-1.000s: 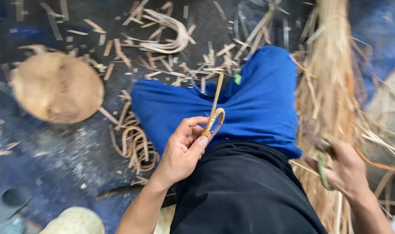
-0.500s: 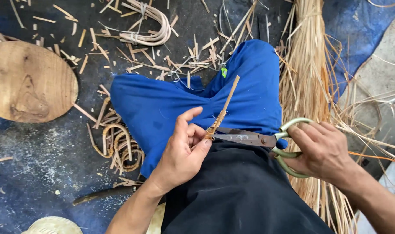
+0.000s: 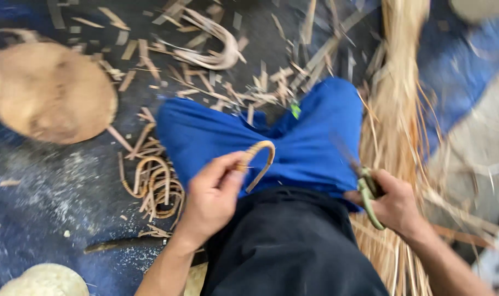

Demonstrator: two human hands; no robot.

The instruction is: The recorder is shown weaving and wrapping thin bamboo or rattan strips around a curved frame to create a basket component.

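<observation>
Looking down from the head camera, I saw the left hand (image 3: 211,200) pinching a short rattan strip (image 3: 259,161) between thumb and fingers, closed tight on its lower end. That strip was bent into an arch and stood over the lap, above the blue trousers (image 3: 244,134). My right hand (image 3: 394,205) was well apart from the left, off by the right knee, and it was wrapped around the pale green handles of a pair of scissors (image 3: 368,193); the blades were blurred and I couldn't tell how they stood. Beside that hand, a long bundle of straw-coloured fibres (image 3: 394,104) ran up along the right leg. On the dark floor (image 3: 58,186) to the left lay a coil of rattan strips (image 3: 153,183), scattered offcuts, and a round wooden block (image 3: 49,93).
</observation>
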